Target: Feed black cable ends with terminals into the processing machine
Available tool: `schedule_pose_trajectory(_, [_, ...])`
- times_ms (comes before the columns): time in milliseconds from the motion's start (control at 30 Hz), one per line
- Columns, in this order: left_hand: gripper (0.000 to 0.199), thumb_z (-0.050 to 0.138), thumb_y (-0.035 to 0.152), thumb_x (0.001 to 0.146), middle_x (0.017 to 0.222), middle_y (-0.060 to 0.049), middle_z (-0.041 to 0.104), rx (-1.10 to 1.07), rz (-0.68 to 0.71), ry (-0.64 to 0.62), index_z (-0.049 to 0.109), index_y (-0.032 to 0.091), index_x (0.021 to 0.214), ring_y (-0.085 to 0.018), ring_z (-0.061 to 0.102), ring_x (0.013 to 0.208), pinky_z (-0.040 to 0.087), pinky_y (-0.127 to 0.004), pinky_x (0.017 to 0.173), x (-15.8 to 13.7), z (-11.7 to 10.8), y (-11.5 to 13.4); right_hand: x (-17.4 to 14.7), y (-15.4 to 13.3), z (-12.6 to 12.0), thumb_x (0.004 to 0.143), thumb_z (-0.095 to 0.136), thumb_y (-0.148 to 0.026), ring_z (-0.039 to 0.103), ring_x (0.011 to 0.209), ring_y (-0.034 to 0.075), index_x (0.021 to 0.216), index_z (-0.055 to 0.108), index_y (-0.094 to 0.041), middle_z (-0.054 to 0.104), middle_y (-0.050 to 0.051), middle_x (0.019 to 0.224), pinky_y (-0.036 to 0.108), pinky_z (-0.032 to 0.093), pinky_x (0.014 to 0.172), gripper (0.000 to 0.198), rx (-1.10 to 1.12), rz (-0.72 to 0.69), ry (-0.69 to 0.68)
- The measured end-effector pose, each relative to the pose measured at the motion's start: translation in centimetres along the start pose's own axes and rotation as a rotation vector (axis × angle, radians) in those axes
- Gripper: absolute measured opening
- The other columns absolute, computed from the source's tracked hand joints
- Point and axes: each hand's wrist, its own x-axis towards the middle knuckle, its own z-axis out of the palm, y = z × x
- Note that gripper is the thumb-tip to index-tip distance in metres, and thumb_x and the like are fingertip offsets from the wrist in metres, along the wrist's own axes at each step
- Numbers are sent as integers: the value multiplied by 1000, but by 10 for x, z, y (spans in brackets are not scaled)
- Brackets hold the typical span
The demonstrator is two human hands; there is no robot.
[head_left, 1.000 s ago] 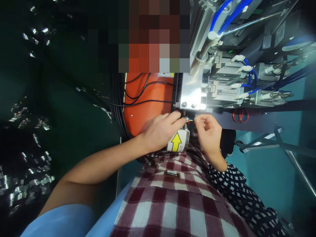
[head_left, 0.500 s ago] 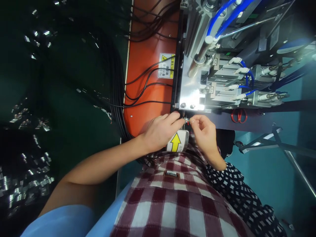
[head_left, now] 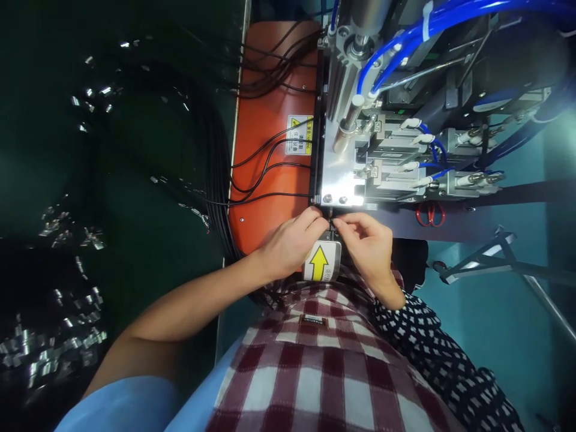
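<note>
My left hand (head_left: 294,243) is closed, thumb and fingers pinched at the edge of the machine's track. My right hand (head_left: 369,245) faces it, its thumb and index fingertip pressed together. The fingertips nearly meet just below a shiny metal plate (head_left: 337,174) with bolts. Between them is a small metal cable connector, now mostly hidden by the fingers; half a second ago its shiny body and a bit of red showed. Right below the hands is a white label with a yellow arrow (head_left: 319,263).
Black cables (head_left: 216,150) run over the orange cover (head_left: 270,222) beside a warning label (head_left: 299,135). Cable ends with shiny metal tips (head_left: 56,222) lie at the left. Cylinders with blue tubes (head_left: 405,45) stand at upper right. Red-handled scissors (head_left: 431,214) lie on the machine's ledge.
The hands have come closer together, and my right hand has moved slightly left and down towards the track. The small connector, visible before, is now mostly covered. The view has shifted a little.
</note>
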Motion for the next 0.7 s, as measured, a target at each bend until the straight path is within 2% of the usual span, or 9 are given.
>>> schedule_pose_trajectory(167, [21,43,13,94,98,-9,58,21,-7,-5,61,16,105,-18,61,88,54,-28,75,0,0,0,1,2,3,81,68,-28,42,51,9,75,68,-18,54,-4,59,24,37,49,12,103,23,11])
schedule_pose_trajectory(267, [22,42,14,95,98,-9,58,13,6,-2,61,16,106,-18,61,89,54,-29,75,1,0,0,0,3,4,80,68,-28,42,51,9,75,67,-18,54,-3,59,24,36,48,11,158,72,36])
schedule_pose_trajectory(433, [21,43,14,95,100,-10,58,21,10,-12,61,15,106,-18,61,89,55,-29,75,1,-3,1,3,8,5,75,68,-26,46,53,10,72,66,-18,58,-2,61,24,40,49,9,341,257,7])
schedule_pose_trajectory(567, [20,44,14,95,99,-10,58,30,-3,-34,61,13,107,-19,62,89,55,-29,74,2,-7,4,5,17,1,75,67,-29,38,46,8,70,65,-17,51,-5,54,22,32,42,13,443,445,-91])
schedule_pose_trajectory(633, [20,45,14,95,99,-9,58,32,-13,-47,61,14,108,-19,63,89,56,-29,74,2,-8,5,1,20,-2,77,66,-31,38,47,8,72,64,-17,50,-5,55,22,31,43,15,404,434,-42])
schedule_pose_trajectory(700, [20,45,15,95,99,-9,58,41,-20,-55,61,14,108,-20,63,88,56,-29,73,2,-7,5,-7,18,-4,79,67,-31,44,53,9,76,65,-18,54,-3,62,23,36,48,14,308,323,13])
